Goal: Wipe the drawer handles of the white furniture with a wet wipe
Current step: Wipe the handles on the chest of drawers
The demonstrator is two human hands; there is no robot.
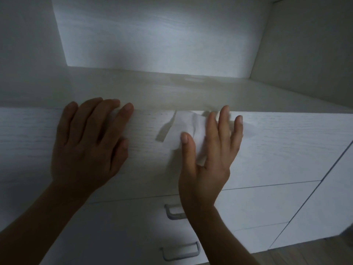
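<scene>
Two hands lie on the top front panel [286, 142] of the white furniture [254, 205], close under its upper edge. The left hand [89, 140] rests flat, fingers spread and gripping nothing that I can make out. The right hand [208, 155] holds the wet wipe [193, 125], which is tucked between thumb and forefinger and pressed to the panel by nearly straight fingers. Its bunched end reaches the panel's top edge. The wipe seems to be working this top front, so the left hand would do well to brace the panel while the right folds the cloth round any bar it meets and draws it end to end, underside included, rather than only dabbing the face. Below, the upper handle [172, 214] shows its left end only, the right forearm covering the rest, and the lower handle [181, 250] is in full view; neither is touched. Whether the top panel has a handle under the wipe cannot be told; the dark shape beside the cloth may be mere shadow. A pale patch under the left fingertips is unclear in the dim light. Both arms are cut off at the frame's edge, and only a strip of wooden floor [305, 253] shows at the lower right.
</scene>
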